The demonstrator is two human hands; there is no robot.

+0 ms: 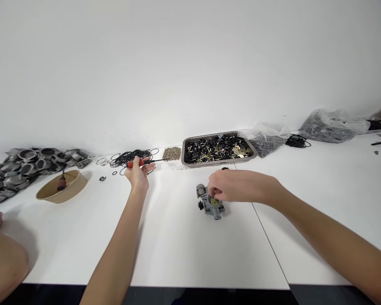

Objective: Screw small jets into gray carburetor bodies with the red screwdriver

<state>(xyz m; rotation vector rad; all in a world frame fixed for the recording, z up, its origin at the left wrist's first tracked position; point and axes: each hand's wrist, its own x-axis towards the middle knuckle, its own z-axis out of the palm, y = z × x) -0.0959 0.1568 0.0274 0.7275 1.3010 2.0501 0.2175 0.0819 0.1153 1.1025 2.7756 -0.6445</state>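
Screwdriver [148, 161] held loosely in left grip [139, 174], right grip [226, 185] unclear; tray [216, 162] holds small parts [206, 149].

Pic v. bright, light diffuse – wall [190, 76] palest low down, greyer twd top corners. Soft-edged shadows on table [171, 250] beside left forearm [117, 241] & another person's arm [6, 267]. Glints on plastic bag [333, 125]. Wide-angle stretch at L/R edges – small pcs in tray [209, 164] too fine to resolve.

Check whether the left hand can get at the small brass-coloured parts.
Probably yes: the left hand holds a screwdriver whose tip points at the small brass-coloured parts, and nothing visible stands between.
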